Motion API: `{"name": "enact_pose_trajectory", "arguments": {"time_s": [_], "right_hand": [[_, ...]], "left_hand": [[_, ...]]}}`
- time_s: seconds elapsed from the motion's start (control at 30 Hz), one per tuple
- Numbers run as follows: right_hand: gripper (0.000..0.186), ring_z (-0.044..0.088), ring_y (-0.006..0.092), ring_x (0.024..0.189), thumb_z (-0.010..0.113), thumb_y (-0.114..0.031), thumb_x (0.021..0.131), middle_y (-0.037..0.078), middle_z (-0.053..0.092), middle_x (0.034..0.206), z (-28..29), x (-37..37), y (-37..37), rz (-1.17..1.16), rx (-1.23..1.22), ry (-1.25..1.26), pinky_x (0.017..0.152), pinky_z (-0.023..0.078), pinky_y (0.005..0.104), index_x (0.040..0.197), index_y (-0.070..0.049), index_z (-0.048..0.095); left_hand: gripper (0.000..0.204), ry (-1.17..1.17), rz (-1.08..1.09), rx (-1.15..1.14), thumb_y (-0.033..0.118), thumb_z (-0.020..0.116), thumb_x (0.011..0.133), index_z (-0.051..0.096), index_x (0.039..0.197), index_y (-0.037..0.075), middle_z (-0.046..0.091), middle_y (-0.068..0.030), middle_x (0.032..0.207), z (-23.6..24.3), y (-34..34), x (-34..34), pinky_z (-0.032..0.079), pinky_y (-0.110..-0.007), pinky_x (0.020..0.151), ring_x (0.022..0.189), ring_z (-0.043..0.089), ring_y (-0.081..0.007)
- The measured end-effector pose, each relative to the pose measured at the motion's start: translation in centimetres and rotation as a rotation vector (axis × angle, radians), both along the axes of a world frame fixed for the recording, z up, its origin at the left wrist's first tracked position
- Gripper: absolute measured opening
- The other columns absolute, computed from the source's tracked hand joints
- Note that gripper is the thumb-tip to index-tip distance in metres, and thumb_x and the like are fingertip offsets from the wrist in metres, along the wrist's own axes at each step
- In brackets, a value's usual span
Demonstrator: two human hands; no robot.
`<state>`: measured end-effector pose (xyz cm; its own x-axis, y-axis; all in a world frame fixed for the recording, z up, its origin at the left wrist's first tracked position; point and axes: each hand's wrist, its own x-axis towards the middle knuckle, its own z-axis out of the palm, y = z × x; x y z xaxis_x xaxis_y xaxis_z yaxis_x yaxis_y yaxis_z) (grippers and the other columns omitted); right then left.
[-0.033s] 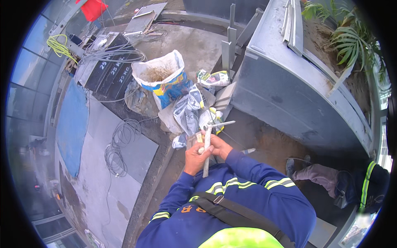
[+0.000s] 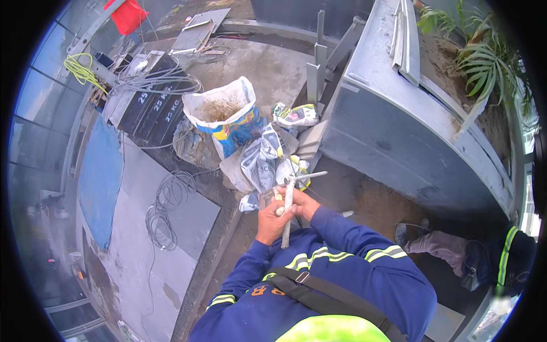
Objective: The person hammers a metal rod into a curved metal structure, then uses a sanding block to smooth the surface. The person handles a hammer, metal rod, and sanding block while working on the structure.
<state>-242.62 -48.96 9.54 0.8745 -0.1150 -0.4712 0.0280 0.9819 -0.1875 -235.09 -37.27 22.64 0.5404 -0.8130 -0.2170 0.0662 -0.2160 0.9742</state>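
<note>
Both my hands are together in front of my chest. My right hand (image 2: 303, 203) is closed around a dusty, hammer-like tool (image 2: 288, 214), its pale shaft upright and a thin pointed arm sticking out to the right at its top. My left hand (image 2: 271, 224) is closed just left of that shaft, on a tool with a pale, round-ended handle (image 2: 280, 210). A greyish flat part shows beyond its fingers; its exact kind is unclear. Just past the hands lie crumpled grey-and-white bags (image 2: 259, 162) and an upright open sack (image 2: 222, 122) with brownish material inside.
Coiled grey cable (image 2: 165, 211) lies on grey boards at left, by a blue sheet (image 2: 101, 182). Black weights (image 2: 154, 100) stand behind. A curved grey planter wall (image 2: 410, 142) rises at right. Another person's leg (image 2: 441, 245) is at lower right.
The view has shifted slightly, and the hands and tools sit a little lower and further right. Both grips stay the same. A pale object beyond my right forearm is now more hidden.
</note>
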Motion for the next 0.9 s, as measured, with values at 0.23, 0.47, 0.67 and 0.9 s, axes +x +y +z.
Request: {"name": "enact_pose_trajectory", "arguments": {"time_s": [0.23, 0.47, 0.67, 0.9], "right_hand": [[0.009, 0.067, 0.0257, 0.071, 0.059, -0.012, 0.099, 0.010, 0.063, 0.081, 3.0, 13.4, -18.3, -0.135, -0.083, 0.120, 0.065, 0.059, 0.0417, 0.103, -0.004, 0.059], [0.022, 0.053, 0.0076, 0.056, 0.058, -0.007, 0.099, 0.002, 0.055, 0.084, 12.5, 14.7, -34.9, -0.302, -0.629, 0.361, 0.042, 0.041, 0.0217, 0.120, -0.010, 0.052], [0.020, 0.053, 0.0070, 0.057, 0.063, -0.017, 0.103, 0.000, 0.055, 0.081, 11.7, 18.7, -46.6, -0.271, -0.696, 0.454, 0.043, 0.040, 0.0221, 0.119, -0.011, 0.055], [0.027, 0.053, 0.0073, 0.056, 0.067, -0.035, 0.101, 0.001, 0.058, 0.076, 3.0, 27.3, -59.7, -0.242, -0.632, 0.772, 0.045, 0.041, 0.0249, 0.108, -0.010, 0.062]], "left_hand": [[0.026, 0.386, -0.090, 0.071, 0.022, 0.076, 0.099, 0.070, 0.118, 0.005, 0.073, -0.0072, 0.083, 6.9, -10.8, 11.1, 0.055, -0.026, 0.056, 0.063, 0.067, -0.0120], [0.030, 0.133, 0.276, -0.103, 0.024, 0.070, 0.104, 0.066, 0.123, 0.002, 0.068, -0.0044, 0.076, 11.7, -13.8, 25.3, 0.045, -0.022, 0.051, 0.055, 0.056, -0.0074], [0.060, 0.097, 0.625, -0.121, 0.016, 0.068, 0.104, 0.043, 0.157, 0.002, 0.061, -0.0006, 0.090, 9.5, -17.0, 35.4, 0.046, -0.022, 0.050, 0.061, 0.056, -0.0054], [0.062, 0.050, 0.451, 0.070, 0.025, 0.067, 0.105, 0.043, 0.161, 0.012, 0.064, -0.0013, 0.096, 2.5, -30.5, 41.6, 0.043, -0.022, 0.049, 0.057, 0.051, -0.0043]]}}
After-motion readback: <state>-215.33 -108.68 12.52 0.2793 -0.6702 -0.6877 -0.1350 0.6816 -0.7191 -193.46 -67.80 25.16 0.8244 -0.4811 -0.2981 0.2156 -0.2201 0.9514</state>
